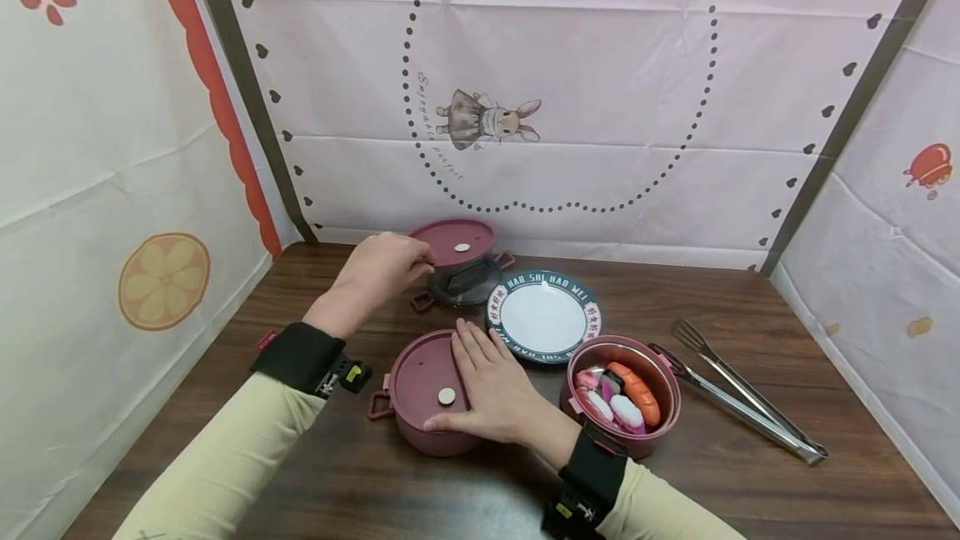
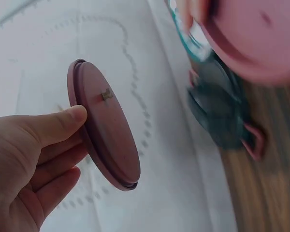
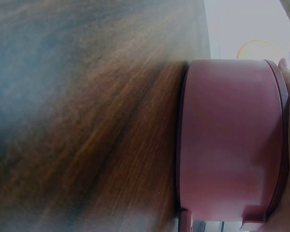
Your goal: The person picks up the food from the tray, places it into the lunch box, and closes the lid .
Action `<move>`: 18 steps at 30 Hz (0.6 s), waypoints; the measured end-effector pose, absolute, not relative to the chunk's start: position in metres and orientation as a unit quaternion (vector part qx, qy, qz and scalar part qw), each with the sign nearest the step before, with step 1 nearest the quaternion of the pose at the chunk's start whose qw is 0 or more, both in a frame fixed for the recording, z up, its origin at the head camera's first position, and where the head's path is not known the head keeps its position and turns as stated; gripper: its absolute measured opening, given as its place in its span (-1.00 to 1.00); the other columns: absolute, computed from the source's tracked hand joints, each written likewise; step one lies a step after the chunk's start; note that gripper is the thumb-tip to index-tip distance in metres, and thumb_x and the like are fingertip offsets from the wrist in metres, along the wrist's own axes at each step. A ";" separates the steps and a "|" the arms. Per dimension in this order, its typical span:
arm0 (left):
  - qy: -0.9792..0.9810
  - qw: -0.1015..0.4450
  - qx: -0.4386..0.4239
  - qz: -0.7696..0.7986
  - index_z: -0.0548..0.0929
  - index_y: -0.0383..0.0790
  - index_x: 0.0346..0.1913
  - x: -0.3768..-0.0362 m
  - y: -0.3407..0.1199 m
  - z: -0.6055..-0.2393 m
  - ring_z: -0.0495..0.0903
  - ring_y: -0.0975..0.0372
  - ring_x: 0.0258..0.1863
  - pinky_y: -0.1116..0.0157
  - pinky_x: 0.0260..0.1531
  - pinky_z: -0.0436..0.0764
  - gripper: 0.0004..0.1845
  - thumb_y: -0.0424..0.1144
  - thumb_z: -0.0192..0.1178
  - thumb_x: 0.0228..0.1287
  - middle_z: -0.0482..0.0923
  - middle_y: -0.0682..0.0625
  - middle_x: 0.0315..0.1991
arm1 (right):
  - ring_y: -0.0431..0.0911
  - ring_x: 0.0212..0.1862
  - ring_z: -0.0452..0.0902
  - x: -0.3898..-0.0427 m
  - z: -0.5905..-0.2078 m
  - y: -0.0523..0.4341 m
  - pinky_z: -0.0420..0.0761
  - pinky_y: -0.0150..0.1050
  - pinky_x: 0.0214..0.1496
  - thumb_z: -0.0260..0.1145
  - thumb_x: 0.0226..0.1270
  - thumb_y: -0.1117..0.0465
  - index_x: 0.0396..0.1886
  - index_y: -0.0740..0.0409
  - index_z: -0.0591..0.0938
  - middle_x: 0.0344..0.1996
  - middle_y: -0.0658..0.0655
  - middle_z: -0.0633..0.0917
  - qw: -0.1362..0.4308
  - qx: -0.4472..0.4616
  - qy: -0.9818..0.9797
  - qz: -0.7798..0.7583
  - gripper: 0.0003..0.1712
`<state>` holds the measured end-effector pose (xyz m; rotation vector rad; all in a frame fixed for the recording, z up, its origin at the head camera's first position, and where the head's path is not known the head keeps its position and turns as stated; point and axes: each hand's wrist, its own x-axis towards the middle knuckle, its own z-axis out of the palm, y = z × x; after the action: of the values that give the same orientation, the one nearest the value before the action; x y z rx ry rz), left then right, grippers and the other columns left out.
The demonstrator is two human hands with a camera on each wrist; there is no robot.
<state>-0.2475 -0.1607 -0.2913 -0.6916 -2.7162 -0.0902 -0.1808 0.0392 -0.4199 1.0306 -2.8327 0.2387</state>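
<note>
My left hand (image 1: 393,265) pinches a dark pink round lid (image 1: 455,241) by its rim and holds it tilted just above a dark see-through pot (image 1: 465,286) with pink side handles. In the left wrist view the thumb lies on top of the lid (image 2: 106,130) and the fingers (image 2: 53,169) sit beneath it, with the dark pot (image 2: 217,111) below. My right hand (image 1: 487,382) rests flat, fingers straight, on the lid of a closed pink pot (image 1: 420,394) at the front. That pot's wall (image 3: 232,140) fills the right wrist view.
A white plate with a teal lettered rim (image 1: 543,315) lies mid-table. To its right front stands an open pink pot (image 1: 660,419) holding several toy sushi pieces. Metal tongs (image 1: 742,398) lie on the right. Cloth walls enclose the wooden table (image 1: 750,315) on three sides.
</note>
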 end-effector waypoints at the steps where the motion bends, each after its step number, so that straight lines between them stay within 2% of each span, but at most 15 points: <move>1: -0.952 0.169 -0.253 -0.032 0.76 -0.12 -0.11 -0.246 -0.155 -0.289 0.74 0.11 -0.16 0.11 -0.10 0.70 -0.85 -0.18 0.31 0.33 0.78 -0.01 -0.18 | -0.01 0.65 -0.18 -0.181 -0.420 0.039 -0.02 0.05 0.65 0.08 0.09 -0.66 0.60 0.21 0.03 0.63 0.17 -0.05 0.057 0.340 -0.935 0.078 0.37; 9: -0.929 0.183 -0.320 -0.046 0.77 -0.08 -0.10 -0.230 -0.113 -0.278 0.73 0.16 -0.13 0.16 -0.07 0.70 -0.84 -0.17 0.32 0.33 0.78 0.04 -0.16 | 0.01 0.65 -0.17 -0.182 -0.420 0.041 0.00 0.07 0.65 0.07 0.11 -0.65 0.60 0.22 0.03 0.62 0.19 -0.04 0.056 0.342 -0.935 0.073 0.35; 18: -0.919 0.161 -0.358 -0.042 0.78 -0.02 -0.13 -0.226 -0.090 -0.279 0.72 0.19 -0.09 0.18 -0.03 0.69 -0.88 -0.17 0.28 0.37 0.77 0.09 -0.16 | 0.02 0.65 -0.15 -0.182 -0.420 0.041 0.00 0.07 0.65 0.09 0.11 -0.64 0.60 0.21 0.03 0.62 0.18 -0.04 0.060 0.344 -0.934 0.076 0.35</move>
<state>-0.2257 -0.0898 -0.2794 -1.0212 -2.6232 -0.1188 -0.1818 0.0406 -0.4199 1.0421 -2.8270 0.2313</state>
